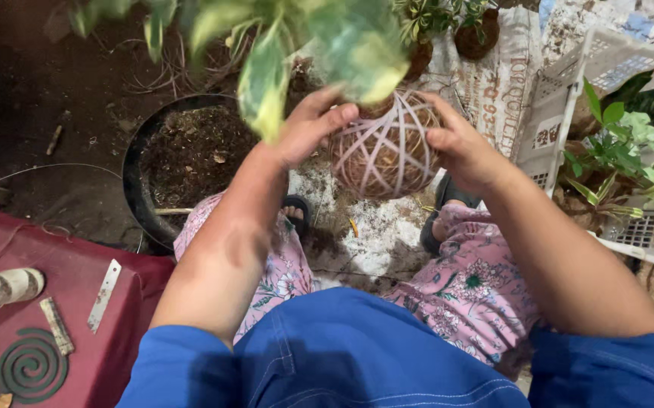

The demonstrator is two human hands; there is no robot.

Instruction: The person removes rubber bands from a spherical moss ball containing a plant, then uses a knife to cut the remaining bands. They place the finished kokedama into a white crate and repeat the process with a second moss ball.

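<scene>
While blurred variegated leaves hide its top, the string-wound root ball is clasped between left hand and right hand, fingers closed against it.

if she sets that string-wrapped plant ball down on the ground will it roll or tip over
Probably both. The string-wrapped ball is round with no flat base showing, so it may roll. The big variegated leaves sit on top, likely making it top-heavy. The left hand and right hand both cradle its sides, hinting at some weight.
</scene>
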